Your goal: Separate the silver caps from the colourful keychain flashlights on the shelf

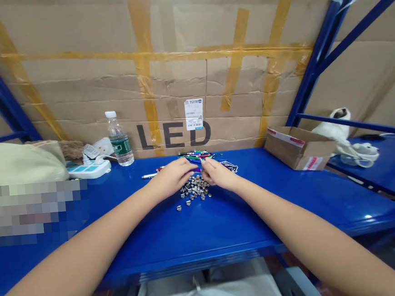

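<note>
Purple pen (195, 170) lies between the two hands, just above the loose metal pieces. Left hand (176, 174) pinches one end between thumb and fingers; right hand (217, 171) has its fingers curled closed on the other end, though its exact grip is too small to make out. Directly below and between the hands, small silvery metal pieces (195, 188) sit heaped on the blue table (204, 232). Just beyond both hands lies a pile of assorted pens (193, 156); a silver pen (149, 176) lies just left of the left hand.
</note>
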Demonstrator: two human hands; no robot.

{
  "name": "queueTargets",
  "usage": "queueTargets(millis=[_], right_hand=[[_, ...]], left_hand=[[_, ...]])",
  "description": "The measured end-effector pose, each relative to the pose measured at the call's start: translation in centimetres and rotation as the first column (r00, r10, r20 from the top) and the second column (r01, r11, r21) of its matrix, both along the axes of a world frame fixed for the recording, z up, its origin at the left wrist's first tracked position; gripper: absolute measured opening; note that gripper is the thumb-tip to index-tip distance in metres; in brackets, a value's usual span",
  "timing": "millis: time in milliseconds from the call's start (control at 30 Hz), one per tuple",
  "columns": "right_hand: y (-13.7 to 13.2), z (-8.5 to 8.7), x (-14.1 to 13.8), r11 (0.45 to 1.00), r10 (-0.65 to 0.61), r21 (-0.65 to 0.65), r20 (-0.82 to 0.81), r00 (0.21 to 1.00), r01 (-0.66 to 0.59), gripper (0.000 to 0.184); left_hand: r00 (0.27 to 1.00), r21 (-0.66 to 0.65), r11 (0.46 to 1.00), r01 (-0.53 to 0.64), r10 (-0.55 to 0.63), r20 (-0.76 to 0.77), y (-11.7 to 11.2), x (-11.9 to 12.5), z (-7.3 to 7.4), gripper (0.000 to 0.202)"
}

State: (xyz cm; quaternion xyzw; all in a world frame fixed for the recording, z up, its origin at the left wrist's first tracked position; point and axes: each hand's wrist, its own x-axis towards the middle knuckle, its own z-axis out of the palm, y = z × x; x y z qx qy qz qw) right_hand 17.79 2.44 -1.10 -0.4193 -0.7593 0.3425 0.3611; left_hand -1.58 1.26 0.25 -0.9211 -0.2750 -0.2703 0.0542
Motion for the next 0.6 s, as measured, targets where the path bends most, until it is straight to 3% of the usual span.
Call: queueTargets(millis=[100, 133, 200, 267, 333, 400, 467, 533, 600], right_hand=[[0.6, 0.3, 1.1, 0.996, -0.068, -0.062, -0.194, 0.979, 0.057, 0.032], [0.9, 0.6, 1.9, 0.994, -0.11, -0.036, -0.132, 0.985, 0.106, 0.031], [1.6, 1.3, 3.9, 0.984, -0.175, 0.06, 0.187, 0.967, 0.167, 0.027], [2.3, 1.8, 5.8, 0.969, -0.243, 0.067, 0.459, 0.855, 0.24, 0.028], [2.7, 2.1, 7.0, 0.936, -0.326, 0.058, 0.514, 0.793, 0.347, 0.023], [2.6, 2.2, 7.1, 0.901, -0.424, 0.101, 0.406, 0.809, 0.422, 0.022], [1.9, 2.1, 6.2, 0.932, -0.351, 0.008, 0.274, 0.895, 0.363, 0.03], [0.9, 1.9, 4.5, 0.956, -0.085, -0.269, 0.126, 0.988, 0.117, 0.046], [-0.2, 1.4, 2.8, 0.891, 0.126, -0.436, -0.026, 0.992, -0.124, 0.049]], left_hand=[[0.998, -0.013, 0.999, 0.038, -0.039, -0.045, -0.5, 0.3, 0.1, 0.027], [0.999, -0.014, 0.999, 0.033, -0.034, -0.041, -0.5, 0.3, 0.1, 0.027], [1.0, -0.007, 1.0, 0.0, 0.0, -0.018, -0.3, 0.1, 0.2, 0.028], [0.999, -0.002, 0.999, -0.052, 0.052, -0.013, 0.1, -0.3, 0.2, 0.028], [0.995, -0.005, 0.996, -0.094, 0.094, -0.031, 0.4, -0.6, 0.3, 0.027], [0.994, -0.012, 0.995, -0.099, 0.099, -0.044, 0.5, -0.6, 0.3, 0.027], [0.997, -0.006, 0.998, -0.067, 0.067, -0.031, 0.4, -0.5, 0.3, 0.026], [1.0, 0.027, 0.999, -0.018, 0.019, -0.004, 0.2, -0.3, 0.2, 0.025], [1.0, 0.081, 0.996, 0.023, -0.024, 0.012, 0.2, -0.1, 0.0, 0.024]])
